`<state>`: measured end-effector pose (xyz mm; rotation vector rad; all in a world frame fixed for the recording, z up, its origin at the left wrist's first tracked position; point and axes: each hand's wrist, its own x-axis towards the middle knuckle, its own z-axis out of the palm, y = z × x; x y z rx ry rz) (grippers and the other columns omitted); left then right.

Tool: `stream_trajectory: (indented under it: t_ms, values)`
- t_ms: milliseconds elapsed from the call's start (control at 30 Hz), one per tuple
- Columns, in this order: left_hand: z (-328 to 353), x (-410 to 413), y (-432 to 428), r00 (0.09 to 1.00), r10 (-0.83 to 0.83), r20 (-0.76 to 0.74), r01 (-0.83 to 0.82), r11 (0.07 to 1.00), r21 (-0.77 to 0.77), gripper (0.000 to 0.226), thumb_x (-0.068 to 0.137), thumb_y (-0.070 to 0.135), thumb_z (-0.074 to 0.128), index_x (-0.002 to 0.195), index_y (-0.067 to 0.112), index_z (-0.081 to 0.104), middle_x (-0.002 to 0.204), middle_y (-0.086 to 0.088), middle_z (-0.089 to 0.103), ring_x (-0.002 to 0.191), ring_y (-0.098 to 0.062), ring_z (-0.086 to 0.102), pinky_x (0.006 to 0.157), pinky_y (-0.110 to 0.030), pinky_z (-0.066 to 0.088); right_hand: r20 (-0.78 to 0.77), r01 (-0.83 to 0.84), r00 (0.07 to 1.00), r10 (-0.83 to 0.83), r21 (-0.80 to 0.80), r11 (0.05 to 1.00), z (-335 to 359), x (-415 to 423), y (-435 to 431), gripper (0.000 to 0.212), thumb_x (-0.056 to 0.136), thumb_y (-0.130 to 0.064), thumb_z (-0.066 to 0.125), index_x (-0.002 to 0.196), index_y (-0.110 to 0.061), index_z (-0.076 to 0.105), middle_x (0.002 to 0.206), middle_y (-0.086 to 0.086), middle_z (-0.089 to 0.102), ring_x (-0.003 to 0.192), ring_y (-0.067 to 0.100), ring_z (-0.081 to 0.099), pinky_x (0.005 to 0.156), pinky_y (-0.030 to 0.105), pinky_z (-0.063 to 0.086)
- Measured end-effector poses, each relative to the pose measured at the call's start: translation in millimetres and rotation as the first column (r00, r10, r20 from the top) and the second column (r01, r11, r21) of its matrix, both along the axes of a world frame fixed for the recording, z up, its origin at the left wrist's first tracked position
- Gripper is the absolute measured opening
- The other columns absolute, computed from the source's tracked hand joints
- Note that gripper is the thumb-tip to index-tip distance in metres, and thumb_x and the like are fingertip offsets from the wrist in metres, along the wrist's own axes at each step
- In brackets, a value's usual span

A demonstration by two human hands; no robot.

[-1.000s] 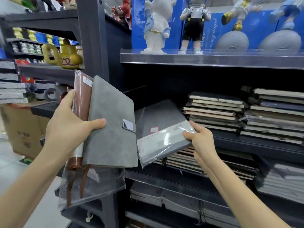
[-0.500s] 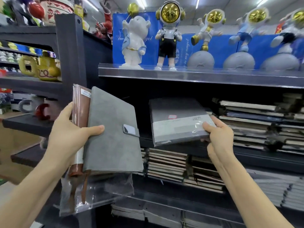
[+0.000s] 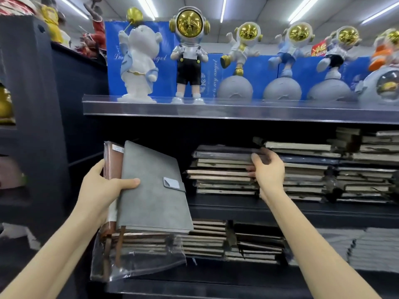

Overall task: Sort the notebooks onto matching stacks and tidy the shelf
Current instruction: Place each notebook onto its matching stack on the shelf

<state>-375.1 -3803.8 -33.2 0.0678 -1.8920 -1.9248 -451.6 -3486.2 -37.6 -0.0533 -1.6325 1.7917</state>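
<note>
Your right grip [image 3: 267,169] had set the wrapped notebook [image 3: 224,152] onto the stack [image 3: 222,180] beside it, still pinching its edge. Your left grip [image 3: 101,190] clasped the gray notebook [image 3: 151,186], still unsorted.

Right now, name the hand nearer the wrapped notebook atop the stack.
Right. The right hand holds the wrapped notebook by its right end; the left hand, left of it, grips a grey notebook.

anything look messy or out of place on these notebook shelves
Yes: the middle-shelf stacks sit ragged, edges jutting unevenly, and a loose clear plastic sleeve dangles below the gray notebook in the left grip.
</note>
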Motion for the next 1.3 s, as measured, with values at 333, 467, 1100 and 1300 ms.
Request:
stream_trajectory:
  t_ms: [333,467,1100,1300]
  values:
    - [-3,-37,-13,0.988,-0.124,0.094,0.115,0.989,0.093,0.038,0.07,-0.007,0.075,0.096,0.016,0.062,0.086,-0.009,0.069,0.053,-0.017,0.068,0.04,-0.024,0.05,-0.076,0.33,0.938,-0.338,0.499,0.801,-24,19,-26,0.031,0.094,-0.036,0.053,0.122,-0.024,0.062,0.077,0.002,0.07,0.075,0.018,0.065,0.063,0.026,0.044]
    - [-6,-30,-17,0.971,-0.229,0.074,0.218,0.967,0.13,0.046,0.061,-0.006,0.074,0.101,0.015,0.065,0.082,-0.013,0.073,0.058,-0.026,0.071,0.043,-0.031,0.053,0.276,-0.328,0.927,0.254,0.268,0.906,-39,52,-74,0.059,0.084,-0.051,0.058,0.135,-0.024,0.049,0.099,0.001,0.068,0.086,0.015,0.069,0.074,0.028,0.058]
    - [-42,18,115,0.746,-0.654,-0.126,0.649,0.756,-0.088,0.082,0.071,0.025,0.083,0.135,0.046,0.036,0.12,0.015,0.063,0.104,-0.012,0.066,0.08,-0.04,0.057,0.164,-0.49,0.845,0.509,-0.142,0.86,-56,134,-10,0.064,0.064,-0.007,0.077,0.124,-0.011,0.055,0.114,0.014,0.069,0.1,0.029,0.068,0.076,0.036,0.056]
    - [-53,37,213,0.674,-0.732,-0.096,0.738,0.666,0.107,0.064,0.069,0.007,0.078,0.119,0.039,0.053,0.104,0.009,0.072,0.09,-0.017,0.071,0.065,-0.032,0.059,0.226,-0.298,0.921,0.316,-0.114,0.948,-61,185,71,0.086,0.059,-0.019,0.086,0.135,-0.025,0.046,0.119,0.007,0.067,0.105,0.029,0.067,0.084,0.044,0.055]
